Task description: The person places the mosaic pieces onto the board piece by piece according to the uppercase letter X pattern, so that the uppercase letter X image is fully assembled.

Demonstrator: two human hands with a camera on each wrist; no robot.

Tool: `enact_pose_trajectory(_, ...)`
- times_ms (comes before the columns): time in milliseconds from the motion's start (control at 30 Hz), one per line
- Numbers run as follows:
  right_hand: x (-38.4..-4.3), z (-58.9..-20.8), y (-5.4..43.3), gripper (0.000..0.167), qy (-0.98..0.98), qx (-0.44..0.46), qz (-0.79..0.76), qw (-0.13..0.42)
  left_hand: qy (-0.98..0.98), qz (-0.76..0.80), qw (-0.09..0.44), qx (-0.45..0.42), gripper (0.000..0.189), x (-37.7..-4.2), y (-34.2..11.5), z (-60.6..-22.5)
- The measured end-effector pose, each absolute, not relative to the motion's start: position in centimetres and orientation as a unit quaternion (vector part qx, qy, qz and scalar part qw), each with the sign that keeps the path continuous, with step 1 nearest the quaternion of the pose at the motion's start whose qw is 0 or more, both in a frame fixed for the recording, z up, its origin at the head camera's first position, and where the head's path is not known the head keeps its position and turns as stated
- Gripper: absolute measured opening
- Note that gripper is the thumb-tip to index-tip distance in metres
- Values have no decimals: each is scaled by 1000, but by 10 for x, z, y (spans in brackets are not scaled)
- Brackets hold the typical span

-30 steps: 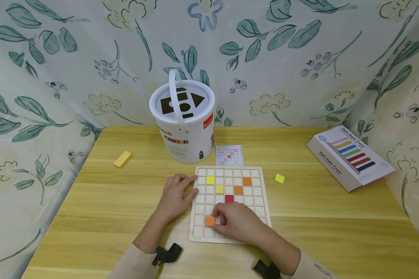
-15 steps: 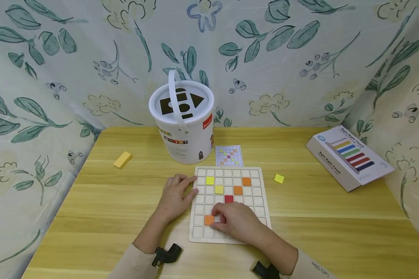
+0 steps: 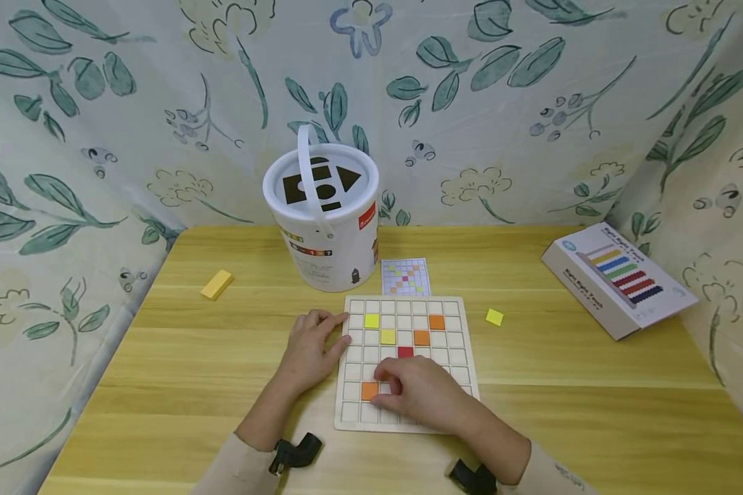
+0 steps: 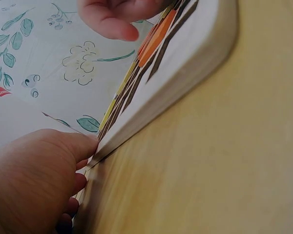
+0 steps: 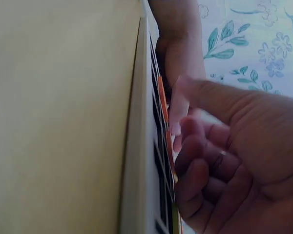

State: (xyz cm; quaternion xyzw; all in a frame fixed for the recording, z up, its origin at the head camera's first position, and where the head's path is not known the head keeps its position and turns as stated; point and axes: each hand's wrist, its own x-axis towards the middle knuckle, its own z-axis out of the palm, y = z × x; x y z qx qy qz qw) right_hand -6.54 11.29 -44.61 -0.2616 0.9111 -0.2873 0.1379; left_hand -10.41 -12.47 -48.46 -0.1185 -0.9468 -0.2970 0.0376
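Observation:
A pale wooden grid board (image 3: 354, 354) lies flat on the table. On it sit two yellow tiles (image 3: 388, 337), two orange tiles (image 3: 422, 337) toward the upper right, a red tile (image 3: 405, 352), and another orange tile (image 3: 369, 391) at the lower left. My right hand (image 3: 424, 395) is over the lower middle of the board, thumb and index finger apart beside that lower orange tile, with nothing visible between them. It covers several squares. My left hand (image 3: 308, 350) rests at the board's left edge, its thumb (image 4: 83, 146) and index fingertip touching the rim.
A small printed pattern card (image 3: 405, 275) lies behind the board, partly under its edge. Behind it stands a white lidded bucket (image 3: 328, 247). A yellow tile (image 3: 494, 317) lies to the right, a yellow block (image 3: 217, 284) to the left, and a white box (image 3: 619, 282) farther right.
The lower orange tile has shifted very slightly left within its square beside my right thumb. Both hands stay almost in place.

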Motion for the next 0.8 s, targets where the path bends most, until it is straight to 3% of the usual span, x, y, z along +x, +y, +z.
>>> enact_pose_trajectory(300, -88, -434, 141, 32, 898, -227, -356, 121, -946, -297, 45, -121, 45, -105, -126, -486)
enact_pose_trajectory(800, -134, -433, 235, 79, 914, -70, -353, 189, -946, -299, 41, -121, 45, -104, -125, -485)
